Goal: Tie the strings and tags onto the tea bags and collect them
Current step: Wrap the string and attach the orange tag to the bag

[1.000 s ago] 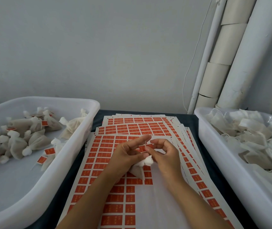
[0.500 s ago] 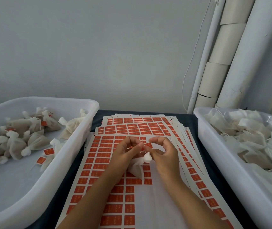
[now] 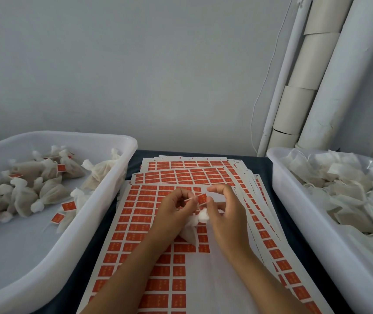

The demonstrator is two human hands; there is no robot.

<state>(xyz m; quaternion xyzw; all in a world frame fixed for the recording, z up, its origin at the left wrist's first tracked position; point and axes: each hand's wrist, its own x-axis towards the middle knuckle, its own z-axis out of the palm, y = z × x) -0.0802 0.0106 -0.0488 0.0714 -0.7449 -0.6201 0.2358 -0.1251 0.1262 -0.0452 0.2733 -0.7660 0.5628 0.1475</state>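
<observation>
Hands meet above the middle of the table, over the stack of tag sheets (image 3: pixel 176 250), and between them is one tea bag (image 3: pixel 190 230). The left hand (image 3: pixel 176 209) has its fingers curled around the gathered neck of the tea bag, and the body of the bag hangs down below the palm toward the sheets. The right hand (image 3: pixel 226 214) pinches a thin string (image 3: pixel 192 198) with thumb and forefinger; an orange tag (image 3: pixel 202 198) sits on this string, just between the two hands, and the other fingers of the right hand are curled loosely above. The white tuft at the top of the bag shows between both hands. On the left stands a white tub (image 3: pixel 104 200) that holds the tied tea bags (image 3: pixel 29 191) with their orange tags; they lie mostly at the far end, and the near floor of the tub is bare. Its right rim is close beside the left edge of the sheets, with only a narrow dark strip of table (image 3: pixel 85 268) between. On the right stands a second white tub (image 3: pixel 299 223), filled with untied bags (image 3: pixel 351 196) almost to the rim; its left wall is also near the sheets. White tubes (image 3: pixel 330 75) lean against the wall behind the right tub. Both forearms lie over the sheets, in the open lane between the two tubs.
</observation>
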